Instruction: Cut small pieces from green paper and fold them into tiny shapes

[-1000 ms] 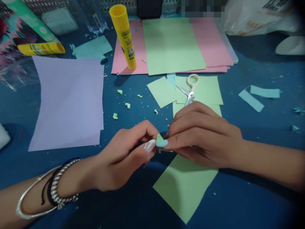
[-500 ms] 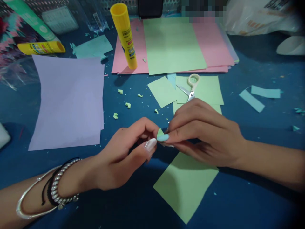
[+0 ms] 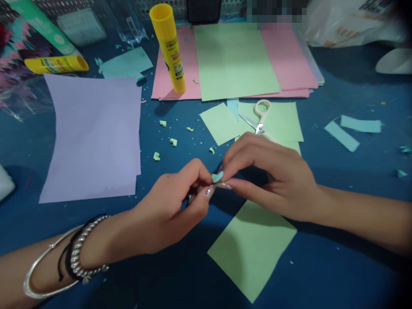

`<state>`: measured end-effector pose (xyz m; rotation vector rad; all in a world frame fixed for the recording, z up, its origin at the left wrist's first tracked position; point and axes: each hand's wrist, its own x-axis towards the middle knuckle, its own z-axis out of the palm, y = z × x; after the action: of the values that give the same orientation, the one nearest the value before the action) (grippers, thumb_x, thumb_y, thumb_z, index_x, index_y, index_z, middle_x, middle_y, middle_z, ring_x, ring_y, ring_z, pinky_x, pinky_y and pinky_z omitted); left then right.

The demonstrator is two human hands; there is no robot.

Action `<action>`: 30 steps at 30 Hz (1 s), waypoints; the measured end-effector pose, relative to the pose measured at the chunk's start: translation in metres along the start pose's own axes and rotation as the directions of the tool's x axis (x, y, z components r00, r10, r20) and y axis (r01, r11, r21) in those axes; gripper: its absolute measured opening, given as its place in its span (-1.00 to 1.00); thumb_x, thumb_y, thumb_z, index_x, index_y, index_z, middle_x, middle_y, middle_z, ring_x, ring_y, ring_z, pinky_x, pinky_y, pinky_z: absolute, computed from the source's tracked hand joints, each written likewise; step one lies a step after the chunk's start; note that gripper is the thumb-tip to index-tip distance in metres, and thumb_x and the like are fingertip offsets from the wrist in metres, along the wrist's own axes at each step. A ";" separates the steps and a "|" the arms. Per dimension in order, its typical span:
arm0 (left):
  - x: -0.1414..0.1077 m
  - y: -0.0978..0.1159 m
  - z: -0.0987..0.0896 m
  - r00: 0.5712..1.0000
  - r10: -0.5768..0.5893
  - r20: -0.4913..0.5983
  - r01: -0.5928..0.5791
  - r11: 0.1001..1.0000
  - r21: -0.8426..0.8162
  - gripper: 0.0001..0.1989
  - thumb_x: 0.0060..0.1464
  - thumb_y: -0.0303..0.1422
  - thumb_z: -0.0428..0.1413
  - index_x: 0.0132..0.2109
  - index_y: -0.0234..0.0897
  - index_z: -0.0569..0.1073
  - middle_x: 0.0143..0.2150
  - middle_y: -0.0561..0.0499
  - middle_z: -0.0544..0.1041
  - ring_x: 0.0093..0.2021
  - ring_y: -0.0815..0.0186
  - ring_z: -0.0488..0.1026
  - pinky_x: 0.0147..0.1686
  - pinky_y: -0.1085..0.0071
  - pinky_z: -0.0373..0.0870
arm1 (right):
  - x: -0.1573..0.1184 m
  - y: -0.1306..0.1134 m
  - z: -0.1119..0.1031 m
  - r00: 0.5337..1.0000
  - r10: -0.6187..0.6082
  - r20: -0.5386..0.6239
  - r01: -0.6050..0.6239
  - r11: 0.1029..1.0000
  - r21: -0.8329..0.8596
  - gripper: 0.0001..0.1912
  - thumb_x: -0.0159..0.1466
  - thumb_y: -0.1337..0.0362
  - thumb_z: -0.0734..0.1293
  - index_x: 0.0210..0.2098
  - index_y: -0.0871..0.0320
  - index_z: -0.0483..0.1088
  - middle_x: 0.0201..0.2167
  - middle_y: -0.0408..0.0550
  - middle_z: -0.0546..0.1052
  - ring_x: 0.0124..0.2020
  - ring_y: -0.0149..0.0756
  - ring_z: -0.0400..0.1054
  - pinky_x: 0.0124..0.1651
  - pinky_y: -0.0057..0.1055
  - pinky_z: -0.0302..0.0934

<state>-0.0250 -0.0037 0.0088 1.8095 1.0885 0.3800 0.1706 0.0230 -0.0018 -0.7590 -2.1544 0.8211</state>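
Between my fingertips is a small piece of green paper (image 3: 214, 176), mostly covered by fingers and long nails. My left hand (image 3: 170, 206) pinches it between thumb and curled forefinger. From the other side, my right hand (image 3: 273, 180) closes its thumb and finger on the same piece. A square green sheet (image 3: 254, 253) lies on the table just below my right hand. Beyond that hand are scissors (image 3: 259, 127) with pale handles, blades apart, resting on green paper pieces (image 3: 283, 120); the hand partly hides them.
A yellow glue stick (image 3: 172, 56) stands upright by stacked pink and green sheets (image 3: 238, 64). Purple paper (image 3: 93, 141) lies left. Small green scraps (image 3: 173, 142) dot the middle; blue strips (image 3: 360, 124) lie right. A plastic bag (image 3: 347, 25) sits at the back right.
My right hand has shifted slightly left and its fingers have rolled over the green piece, of which less shows now. My left thumb has turned a little. More of the scissors' lower handle is visible.
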 end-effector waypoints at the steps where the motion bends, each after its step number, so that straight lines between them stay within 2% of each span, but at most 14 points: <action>1: 0.000 0.000 -0.001 0.999 0.032 0.021 -0.032 0.999 0.033 -0.94 0.14 -0.45 -0.12 -0.32 -0.25 0.16 -0.60 0.21 0.20 -0.65 0.52 0.08 -0.66 0.59 0.06 | 0.000 0.001 0.000 1.000 0.017 0.007 -0.017 1.000 0.015 -0.94 0.17 0.33 0.32 -0.36 0.18 0.33 -0.41 -0.10 0.43 -0.33 -0.37 0.30 -0.28 -0.38 0.23; 4: 0.000 0.000 -0.003 0.992 0.116 0.053 -0.121 0.988 0.100 -0.93 0.13 -0.49 -0.12 -0.32 -0.26 0.15 -0.58 0.22 0.16 -0.64 0.54 0.06 -0.64 0.59 0.07 | -0.002 0.002 0.001 0.996 0.076 0.046 -0.078 0.996 0.042 -0.90 0.17 0.31 0.32 -0.32 0.17 0.31 -0.38 -0.10 0.43 -0.33 -0.38 0.30 -0.29 -0.39 0.22; 7: -0.001 -0.001 -0.002 0.990 0.137 0.042 -0.142 0.983 0.120 -0.91 0.14 -0.51 -0.12 -0.31 -0.25 0.13 -0.59 0.24 0.11 -0.65 0.54 0.01 -0.62 0.59 0.06 | -0.002 0.002 0.001 0.990 0.116 0.084 -0.120 0.991 0.052 -0.91 0.17 0.30 0.31 -0.32 0.17 0.33 -0.38 -0.10 0.44 -0.33 -0.38 0.30 -0.29 -0.41 0.22; 13: -0.001 -0.001 0.001 0.998 0.064 -0.005 -0.063 0.990 0.129 -0.94 0.16 -0.48 -0.12 -0.27 -0.24 0.17 -0.58 0.25 0.17 -0.66 0.57 0.03 -0.61 0.60 0.07 | -0.002 0.004 0.002 0.981 0.173 0.088 -0.180 0.980 0.085 -0.93 0.17 0.31 0.31 -0.39 0.19 0.34 -0.45 -0.11 0.44 -0.39 -0.40 0.31 -0.35 -0.42 0.21; 19: 0.000 0.001 -0.002 0.998 0.047 0.052 -0.052 0.995 0.086 -0.94 0.09 -0.44 -0.02 -0.28 -0.26 0.21 -0.53 0.18 0.33 -0.59 0.53 0.23 -0.58 0.61 0.18 | -0.001 0.006 0.001 0.970 0.205 0.128 -0.224 0.962 0.159 -0.91 0.12 0.34 0.36 -0.42 0.19 0.34 -0.46 -0.13 0.44 -0.41 -0.41 0.31 -0.37 -0.45 0.21; 24: 0.001 -0.002 0.003 1.000 0.009 -0.025 -0.007 0.996 0.090 -0.86 0.11 -0.31 0.04 -0.38 -0.24 0.27 -0.56 0.22 0.41 -0.61 0.56 0.30 -0.62 0.67 0.15 | -0.001 0.005 0.000 0.969 0.184 0.167 -0.215 0.957 0.196 -0.91 0.10 0.37 0.38 -0.43 0.22 0.35 -0.45 -0.13 0.43 -0.40 -0.43 0.31 -0.35 -0.47 0.21; 27: 0.000 -0.001 0.004 0.997 -0.007 -0.073 0.016 0.992 0.124 -0.83 0.11 -0.29 0.04 -0.41 -0.23 0.31 -0.59 0.25 0.43 -0.64 0.58 0.31 -0.62 0.70 0.15 | 0.000 0.005 0.000 0.968 0.173 0.182 -0.209 0.956 0.205 -0.92 0.12 0.38 0.35 -0.38 0.23 0.35 -0.43 -0.13 0.42 -0.39 -0.46 0.29 -0.33 -0.50 0.19; 30: 0.000 0.002 0.001 0.997 -0.017 -0.075 0.028 0.989 0.146 -0.86 0.07 -0.31 0.07 -0.42 -0.23 0.33 -0.60 0.27 0.44 -0.64 0.60 0.32 -0.62 0.73 0.16 | 0.002 0.004 -0.001 0.970 0.150 0.190 -0.190 0.958 0.215 -0.89 0.13 0.39 0.34 -0.33 0.24 0.34 -0.40 -0.15 0.41 -0.37 -0.48 0.28 -0.31 -0.52 0.17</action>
<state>-0.0230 -0.0046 0.0098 1.9237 1.2149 0.3637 0.1714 0.0270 -0.0039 -0.7840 -2.1123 1.2459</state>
